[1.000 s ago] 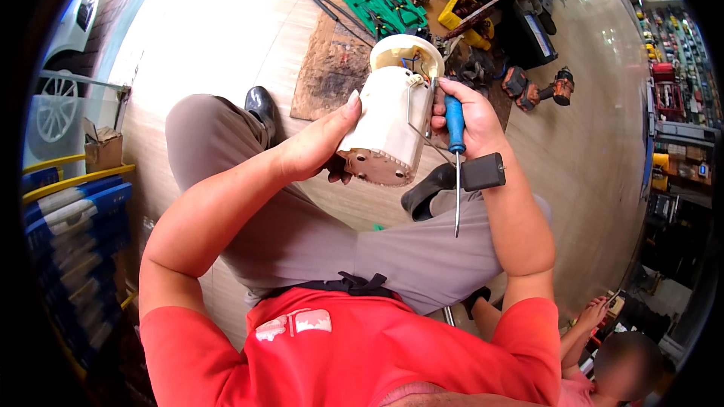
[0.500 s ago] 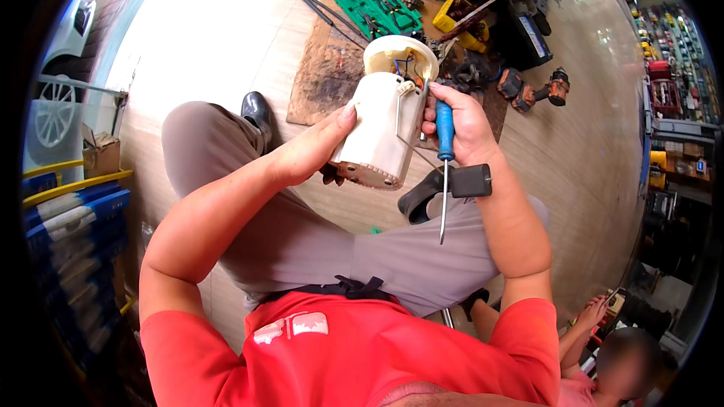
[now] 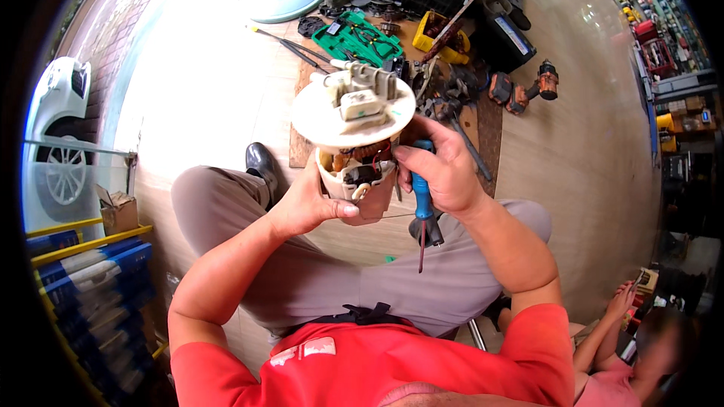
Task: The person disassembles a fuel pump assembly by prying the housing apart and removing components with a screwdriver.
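Note:
A fuel pump module (image 3: 308, 118) stands upright before me, its cream round flange with pipe stubs on top. Below the flange, wires and a black part show inside the off-white cup (image 3: 336, 190). Around the cup's left side my left hand (image 3: 305, 200) is closed, thumb across the front. My right hand (image 3: 445, 169) holds a screwdriver (image 3: 421, 190) by its blue handle, shaft pointing down toward me; its fingers are also at the module's right side, partly hidden. A black float (image 3: 433, 234) on a thin wire arm hangs just behind the screwdriver.
Beyond the module, a stained board (image 3: 489, 136) carries a green tool case (image 3: 369, 39), a yellow bin (image 3: 450, 51) and dark parts. A cordless drill (image 3: 548, 79) lies to the right. Blue boxes (image 3: 98, 271) are stacked at left. Another person's hands (image 3: 623, 298) show at lower right.
The fuel pump module has tilted upright, so its flange top now faces me instead of the cup's underside. Both hands moved with it, the left one lower on the cup. The screwdriver shifted left and down.

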Demonstrator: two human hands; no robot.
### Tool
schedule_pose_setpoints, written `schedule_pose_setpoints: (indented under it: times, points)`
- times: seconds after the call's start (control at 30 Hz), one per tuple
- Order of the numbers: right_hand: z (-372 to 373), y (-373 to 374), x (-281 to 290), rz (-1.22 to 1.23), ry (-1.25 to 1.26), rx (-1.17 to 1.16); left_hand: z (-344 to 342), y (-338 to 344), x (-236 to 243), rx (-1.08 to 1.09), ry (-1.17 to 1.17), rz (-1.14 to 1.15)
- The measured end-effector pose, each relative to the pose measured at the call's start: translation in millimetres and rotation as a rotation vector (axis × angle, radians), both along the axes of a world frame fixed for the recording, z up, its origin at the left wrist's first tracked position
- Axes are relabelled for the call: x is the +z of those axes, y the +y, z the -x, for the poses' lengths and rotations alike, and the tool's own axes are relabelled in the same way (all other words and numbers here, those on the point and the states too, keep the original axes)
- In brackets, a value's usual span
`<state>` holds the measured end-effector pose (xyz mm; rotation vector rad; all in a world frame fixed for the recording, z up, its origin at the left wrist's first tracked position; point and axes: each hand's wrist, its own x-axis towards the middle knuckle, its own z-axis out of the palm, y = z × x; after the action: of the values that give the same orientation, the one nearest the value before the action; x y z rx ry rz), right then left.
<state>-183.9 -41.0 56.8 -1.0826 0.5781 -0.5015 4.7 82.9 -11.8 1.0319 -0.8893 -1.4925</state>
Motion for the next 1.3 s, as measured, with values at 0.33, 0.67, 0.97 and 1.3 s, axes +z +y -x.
schedule_pose_setpoints:
  times: [0.33, 0.67, 0.97, 1.3]
  points:
    - [2.6, 8.4, 1.1, 0.062, 0.068, 0.033, -5.8, 4.2, 8.6, -0.051, 0.085, -0.068]
    - [-7.3, 32.8, -13.4, 0.805, 0.105, 0.037, -1.7, 1.8, 19.8, -0.037, -0.234, -0.091]
    - [-5.6, 37.3, -3.7, 0.777, 0.036, 0.007, -3.4, 18.5, -17.9, 0.255, 0.165, -0.099]
    - [10.5, 31.5, 10.3, 0.88, 0.152, -0.019, 27.6, -16.9, -50.6, 0.232, 0.73, 0.006]
